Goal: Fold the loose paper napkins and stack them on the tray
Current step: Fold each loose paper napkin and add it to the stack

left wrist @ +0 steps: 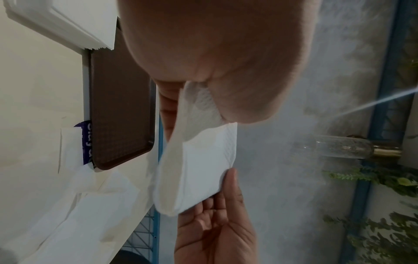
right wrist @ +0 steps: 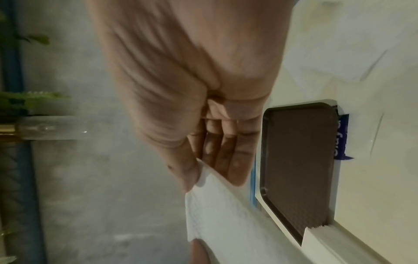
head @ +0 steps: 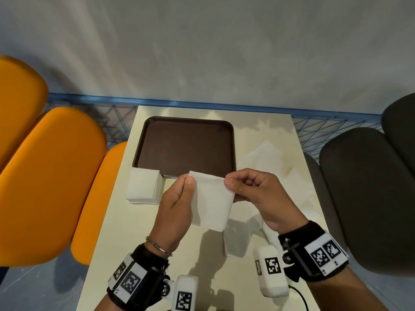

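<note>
A white paper napkin [head: 213,203] hangs folded in the air above the table's middle. My left hand [head: 189,181] pinches its top left corner and my right hand [head: 230,184] pinches its top right corner. In the left wrist view the napkin [left wrist: 203,169] sags between both hands; in the right wrist view the napkin [right wrist: 221,214] shows below my thumb. The brown tray [head: 184,144] lies behind it with nothing inside. A stack of folded napkins [head: 143,187] overlaps the tray's near left corner. Loose unfolded napkins [head: 269,158] lie on the table to the right.
The cream table [head: 125,243] is narrow. Orange chairs [head: 51,176] stand to its left and dark chairs [head: 363,187] to its right. A blue wire fence [head: 202,106] and a grey wall close off the far side. A blue packet [left wrist: 85,142] sticks out from under the tray.
</note>
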`<state>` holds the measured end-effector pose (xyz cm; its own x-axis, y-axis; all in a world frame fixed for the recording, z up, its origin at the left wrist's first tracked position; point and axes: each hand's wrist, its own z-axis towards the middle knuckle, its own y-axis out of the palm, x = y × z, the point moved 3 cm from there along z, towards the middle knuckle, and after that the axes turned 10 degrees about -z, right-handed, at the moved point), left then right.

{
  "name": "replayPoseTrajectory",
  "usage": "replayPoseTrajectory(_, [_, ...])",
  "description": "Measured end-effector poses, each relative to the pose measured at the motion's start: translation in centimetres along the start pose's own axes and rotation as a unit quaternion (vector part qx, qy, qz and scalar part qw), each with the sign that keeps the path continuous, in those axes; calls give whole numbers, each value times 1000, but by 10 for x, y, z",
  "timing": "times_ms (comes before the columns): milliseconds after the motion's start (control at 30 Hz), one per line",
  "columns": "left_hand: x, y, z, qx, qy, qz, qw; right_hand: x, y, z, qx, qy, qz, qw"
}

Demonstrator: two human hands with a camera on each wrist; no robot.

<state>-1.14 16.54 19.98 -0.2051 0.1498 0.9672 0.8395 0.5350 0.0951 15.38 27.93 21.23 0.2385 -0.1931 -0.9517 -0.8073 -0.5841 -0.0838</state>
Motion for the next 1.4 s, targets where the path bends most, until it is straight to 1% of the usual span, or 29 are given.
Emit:
replayPoseTrajectory(133, [-2, -1, -1, 6, 11, 12, 1000, 7, -1, 3, 36, 14, 18, 999])
replayPoseTrajectory(233, [-5, -4, -1, 8, 22, 32, 999, 9, -1, 3, 57, 5, 16, 998])
replayPoseTrajectory(367, [-10, -8, -1, 25, 30, 37, 999, 7, 3, 0, 67, -19, 10, 998])
replayPoseTrajectory(467, [-13, -11, -1, 45, 24, 27, 998, 7, 9, 0, 65, -10, 23, 998])
replayPoseTrajectory(500, [-14, -13, -1, 53, 23, 23, 998, 9, 11, 0, 58, -3, 25, 998])
replayPoseTrajectory(567, [-17, -18, -1, 62, 25, 18, 998, 12, 19, -1, 13, 20, 25, 999])
replayPoseTrajectory(633, [-21, -21, -1, 65, 27, 13, 997, 18, 28, -2, -41, 42, -2, 998])
replayPoseTrajectory(667, [-22, -23, -1, 69, 29, 11, 997, 20, 32, -3, -52, 42, -24, 997])
replayPoseTrajectory(767, [-28, -30, -1, 88, 21, -5, 996, 29, 39, 0, -24, 39, -73, 996])
replayPoseTrajectory(867, [-33, -36, -2, 100, 16, -8, 995, 32, 46, 3, -20, 48, -65, 997])
replayPoseTrajectory(933, [-37, -42, -1, 112, 21, -1, 994, 36, 52, 3, -51, 73, -45, 995])
replayPoseTrajectory(1033, [-44, -52, 1, 129, 34, 10, 991, 43, 65, 3, -104, 100, -56, 988])
replayPoseTrajectory(1133, [-53, -63, 5, 145, 33, 11, 989, 48, 75, 9, -100, 116, -73, 985])
replayPoseTrajectory(1267, [-62, -80, 11, 175, 22, 5, 984, 55, 96, 21, -156, 136, -108, 972])
replayPoseTrajectory(1300, [-64, -85, 13, 183, 15, -1, 983, 57, 102, 26, -161, 141, -118, 970])
replayPoseTrajectory(1400, [-73, -106, 25, 191, -21, 8, 981, 64, 119, 50, -143, 138, -143, 970])
